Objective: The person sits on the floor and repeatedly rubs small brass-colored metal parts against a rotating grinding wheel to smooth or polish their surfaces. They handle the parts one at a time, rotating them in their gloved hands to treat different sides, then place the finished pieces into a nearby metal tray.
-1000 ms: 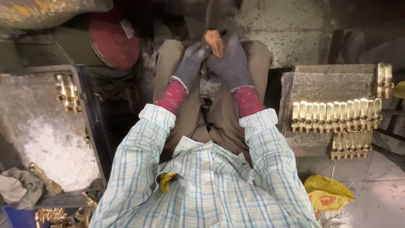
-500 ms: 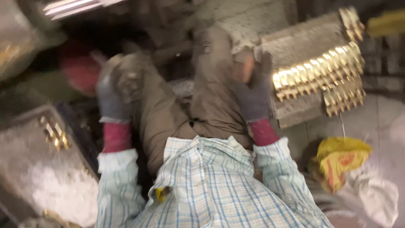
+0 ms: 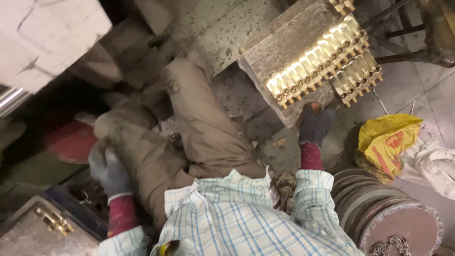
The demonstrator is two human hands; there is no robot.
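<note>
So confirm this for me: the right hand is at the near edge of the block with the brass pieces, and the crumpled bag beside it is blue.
Not quite. The head view shows the right hand at the near edge of the block carrying the brass pieces, but the crumpled bag beside it is yellow, not blue.

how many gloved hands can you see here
2. The left hand, in a grey glove with a red cuff, rests by the left knee. The right hand, gloved alike, reaches to the edge of the grey block that carries rows of brass pieces.
</note>
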